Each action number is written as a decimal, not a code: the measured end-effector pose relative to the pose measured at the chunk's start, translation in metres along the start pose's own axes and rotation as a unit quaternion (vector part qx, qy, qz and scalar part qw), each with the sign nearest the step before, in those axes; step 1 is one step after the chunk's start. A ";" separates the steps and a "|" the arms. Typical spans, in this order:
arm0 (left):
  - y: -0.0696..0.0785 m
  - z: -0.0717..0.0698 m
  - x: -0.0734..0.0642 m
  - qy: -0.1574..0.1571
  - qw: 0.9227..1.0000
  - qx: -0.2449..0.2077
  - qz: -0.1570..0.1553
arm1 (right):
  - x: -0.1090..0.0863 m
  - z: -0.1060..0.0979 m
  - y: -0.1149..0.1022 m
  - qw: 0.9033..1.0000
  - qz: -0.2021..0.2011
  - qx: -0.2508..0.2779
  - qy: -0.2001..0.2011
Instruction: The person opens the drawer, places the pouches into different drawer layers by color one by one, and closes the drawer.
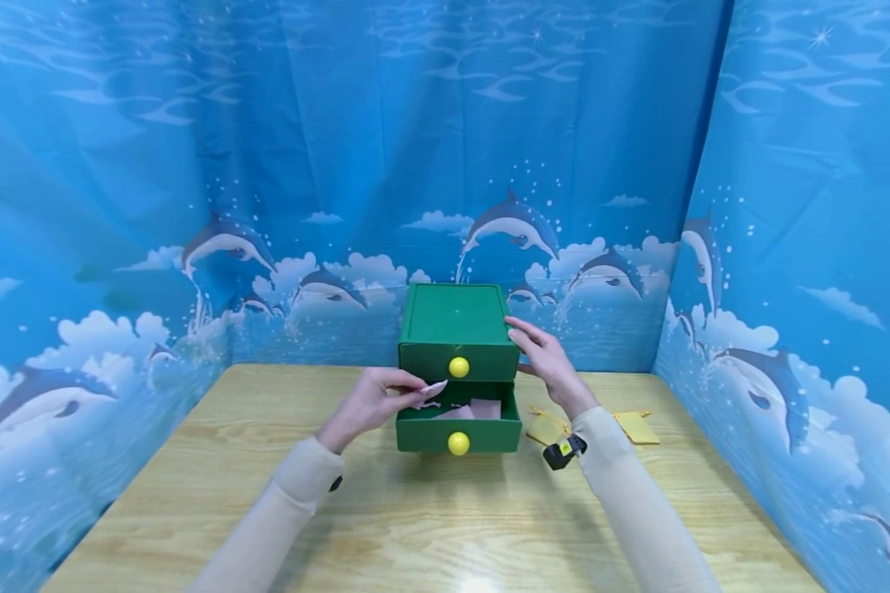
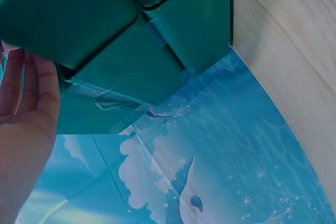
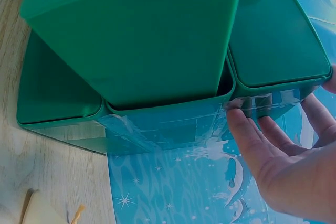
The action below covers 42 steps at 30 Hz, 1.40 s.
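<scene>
A green drawer cabinet (image 1: 456, 317) with yellow knobs stands on the table, its drawer (image 1: 421, 436) below the top one pulled out. Over that drawer's left side, my left hand (image 1: 374, 399) pinches a small pale pink pouch (image 1: 433, 390) between thumb and fingers. More pale pink pieces (image 1: 485, 408) lie inside the drawer, with white cord near them. My right hand (image 1: 552, 366) rests with extended fingers against the cabinet's right side; its fingertips (image 3: 236, 116) touch there in the right wrist view. In the left wrist view the pouch is mostly hidden behind the drawer.
Two yellow drawstring pouches lie on the table right of the cabinet: one (image 1: 547, 428) beside the drawer, partly behind the right wrist, the other (image 1: 638, 427) farther right. A blue dolphin-print curtain (image 1: 326, 206) surrounds the wooden table (image 1: 267, 445) at back and sides.
</scene>
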State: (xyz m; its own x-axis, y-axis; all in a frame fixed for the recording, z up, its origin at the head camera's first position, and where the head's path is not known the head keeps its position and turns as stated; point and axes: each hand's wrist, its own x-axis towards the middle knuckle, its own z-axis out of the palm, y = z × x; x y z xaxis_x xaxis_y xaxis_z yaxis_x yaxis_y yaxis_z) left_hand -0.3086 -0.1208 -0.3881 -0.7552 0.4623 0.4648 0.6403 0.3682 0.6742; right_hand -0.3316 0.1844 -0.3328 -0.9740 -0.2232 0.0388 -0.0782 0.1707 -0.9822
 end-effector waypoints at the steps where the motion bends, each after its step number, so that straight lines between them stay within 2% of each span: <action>1: 0.000 0.001 0.000 -0.004 1.000 0.010 -0.001 | 0.000 0.000 0.000 1.000 0.001 0.000 0.000; 6: 0.000 0.002 0.002 -0.021 0.998 0.056 0.007 | 0.000 0.000 0.000 1.000 0.000 0.001 -0.002; 13: 0.000 0.005 0.007 -0.042 0.990 0.121 0.053 | 0.000 0.001 0.000 1.000 -0.005 0.003 -0.004; 17: 0.001 0.006 0.007 -0.043 0.988 0.137 0.054 | -0.001 0.001 0.000 1.000 -0.005 0.001 -0.004; 23: 0.000 0.004 0.006 -0.023 0.993 0.103 0.044 | 0.000 0.001 0.000 1.000 -0.004 -0.001 -0.001; 28: 0.001 0.002 0.004 -0.002 0.998 0.046 0.029 | 0.001 0.000 0.000 1.000 -0.003 -0.001 0.001; 34: 0.005 0.002 -0.001 0.018 1.000 0.000 0.009 | 0.001 0.000 0.001 1.000 -0.002 0.003 -0.001; 40: 0.008 0.007 -0.004 0.050 0.998 -0.007 0.033 | 0.000 0.000 0.000 1.000 0.000 0.003 -0.003; 42: 0.019 0.006 -0.006 0.055 0.998 -0.005 0.035 | 0.000 0.000 0.000 1.000 0.001 0.004 -0.003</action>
State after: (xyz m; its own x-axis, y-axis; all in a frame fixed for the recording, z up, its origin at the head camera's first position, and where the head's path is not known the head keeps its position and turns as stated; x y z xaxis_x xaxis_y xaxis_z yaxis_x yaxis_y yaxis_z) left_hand -0.2916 -0.1113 -0.3817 -0.7201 0.3943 0.5709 0.6908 0.3306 0.6430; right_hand -0.3317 0.1844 -0.3328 -0.9730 -0.2277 0.0364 -0.0752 0.1640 -0.9836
